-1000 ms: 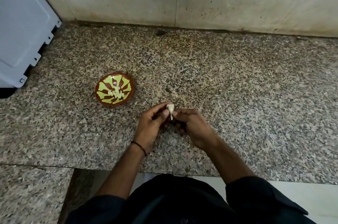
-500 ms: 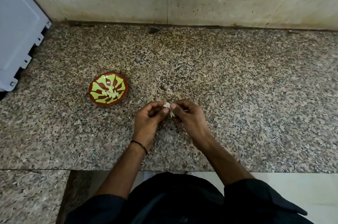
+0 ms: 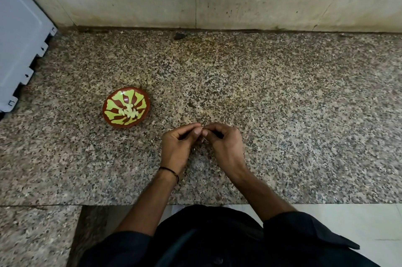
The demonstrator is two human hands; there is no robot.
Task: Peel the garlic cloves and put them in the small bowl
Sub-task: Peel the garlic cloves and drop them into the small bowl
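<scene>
Over the near part of the speckled brown granite worktop [image 3: 282, 114], the person's two hands meet fingertip to fingertip. Left hand [image 3: 176, 147] and right hand [image 3: 226, 144] both have their fingers curled in, and between them they pinch a small pale garlic clove [image 3: 204, 133]. Most of the clove is hidden by the fingers, so I cannot tell how much skin is left on it. A thin black cord bracelet [image 3: 168, 171] sits on the left wrist.

To the left, apart from the hands, stands the small round red-brown bowl with yellow-green markings [image 3: 104, 107], and a few peeled pale cloves [image 3: 128, 111] lie in its middle.

From where I stand, slipping looks the main risk. A clove held only at the fingertips could pop out as the skin tears and roll toward the front edge of the worktop, then drop to the floor. Loose papery scraps would be hard to spot on this mottled stone, and some could cling to the clove and end up in the bowl.
</scene>
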